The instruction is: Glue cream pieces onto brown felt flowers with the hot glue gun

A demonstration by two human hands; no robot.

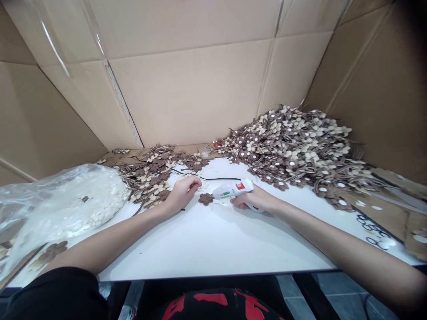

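My right hand [254,200] is closed round a white glue gun [233,190] whose nozzle points left at a brown flower-shaped piece [206,198] lying on the white table [213,240]. My left hand [182,192] rests beside that piece with its fingers pinched together at the edge of some small pale discs; what they hold is too small to make out. A black cord [213,178] runs behind both hands.
A big heap of brown flowers with pale centres [293,146] fills the right back. A smaller heap [150,173] lies at the left back. A clear plastic bag of pale discs [66,204] sits at the left. Cardboard walls [193,89] enclose the table.
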